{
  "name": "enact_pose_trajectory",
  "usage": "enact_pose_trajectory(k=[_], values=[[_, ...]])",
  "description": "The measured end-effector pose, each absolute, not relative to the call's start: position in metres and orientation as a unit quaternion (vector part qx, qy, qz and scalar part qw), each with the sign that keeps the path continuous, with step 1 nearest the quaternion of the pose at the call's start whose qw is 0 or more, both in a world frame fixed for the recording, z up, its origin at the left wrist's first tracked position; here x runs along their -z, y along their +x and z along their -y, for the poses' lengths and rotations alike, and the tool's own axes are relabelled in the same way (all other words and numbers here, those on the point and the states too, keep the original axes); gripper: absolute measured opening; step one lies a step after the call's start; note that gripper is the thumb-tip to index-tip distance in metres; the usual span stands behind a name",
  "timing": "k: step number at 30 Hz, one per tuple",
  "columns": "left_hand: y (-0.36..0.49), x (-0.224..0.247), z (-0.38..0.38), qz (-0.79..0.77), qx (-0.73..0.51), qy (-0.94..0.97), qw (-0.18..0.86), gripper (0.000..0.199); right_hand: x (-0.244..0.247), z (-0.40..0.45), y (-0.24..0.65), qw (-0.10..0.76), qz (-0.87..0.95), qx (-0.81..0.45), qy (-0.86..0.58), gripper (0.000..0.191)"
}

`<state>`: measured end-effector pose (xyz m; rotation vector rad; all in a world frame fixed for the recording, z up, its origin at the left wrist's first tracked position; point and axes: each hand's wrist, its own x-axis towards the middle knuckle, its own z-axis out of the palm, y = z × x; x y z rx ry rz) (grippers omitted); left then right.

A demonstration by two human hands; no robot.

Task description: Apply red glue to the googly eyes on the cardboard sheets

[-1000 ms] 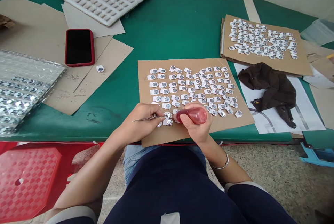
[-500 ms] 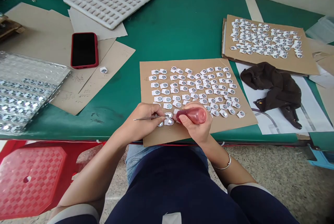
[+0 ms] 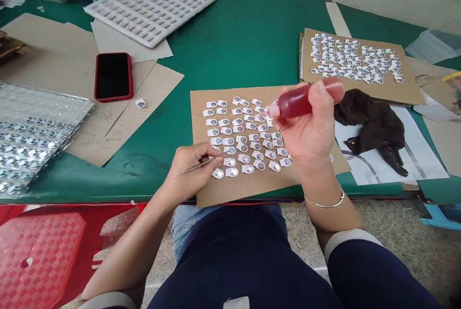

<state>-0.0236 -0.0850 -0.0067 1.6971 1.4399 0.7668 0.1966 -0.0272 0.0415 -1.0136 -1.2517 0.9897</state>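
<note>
Rows of small round silver pieces on white tabs point(image 3: 248, 169) lie on a brown cardboard sheet point(image 3: 223, 194) at the table's front edge. My left hand point(image 3: 192, 167) rests at the sheet's left side, pinching a thin metal pick-like tool point(image 3: 196, 167) beside the lower rows. Raised over the right part of the sheet, my right hand point(image 3: 311, 129) is wrapped round a red squeeze bottle point(image 3: 300, 100). The bottle is tilted, its pale nozzle pointing left and down above the upper rows. Hand and bottle hide several pieces behind them.
On the left are a phone in a red case point(image 3: 114, 77), a clear tray of shiny round parts point(image 3: 29, 146) and one loose tabbed piece point(image 3: 140, 103). A white gridded tray point(image 3: 151, 9) lies behind. At right are a second filled board point(image 3: 360, 87) and a dark cloth point(image 3: 378, 131).
My right hand has lifted the red bottle away from the lower rows, up and to the right, tipping it more sideways. My left hand has shifted slightly left with the metal tool.
</note>
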Motion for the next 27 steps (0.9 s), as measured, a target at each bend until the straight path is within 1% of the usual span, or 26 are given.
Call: enact_pose_trajectory(k=[3,5,7,10,12,17,21,24,27], values=[[-0.023,0.014,0.085,-0.550,-0.287,0.712,0.329,0.012,-0.040,0.019,0.180,0.592,0.542,-0.424,-0.420,0.030],[-0.022,0.018,0.084,-0.530,-0.279,0.745,0.295,0.010,-0.030,0.017,0.170,0.603,0.534,-0.430,-0.407,0.027],[-0.021,0.021,0.084,-0.514,-0.274,0.767,0.272,0.009,-0.017,0.017,0.163,0.599,0.536,-0.426,-0.416,0.028],[-0.019,0.022,0.085,-0.494,-0.274,0.784,0.256,0.007,-0.004,0.019,0.160,0.579,0.545,-0.405,-0.451,0.030],[-0.018,0.023,0.085,-0.484,-0.281,0.790,0.251,0.007,-0.003,0.020,0.160,0.582,0.539,-0.403,-0.455,0.030],[-0.016,0.027,0.084,-0.477,-0.300,0.794,0.228,0.007,-0.007,0.023,0.157,0.593,0.497,-0.461,-0.433,0.027],[-0.015,0.025,0.082,-0.472,-0.282,0.806,0.221,0.008,-0.007,0.024,0.154,0.592,0.490,-0.480,-0.425,0.027],[-0.013,0.021,0.084,-0.458,-0.247,0.828,0.209,0.009,-0.004,0.027,0.153,0.569,0.506,-0.481,-0.435,0.026],[-0.008,0.016,0.090,-0.434,-0.210,0.861,0.162,0.010,0.000,0.029,0.153,0.524,0.531,-0.482,-0.460,0.026]])
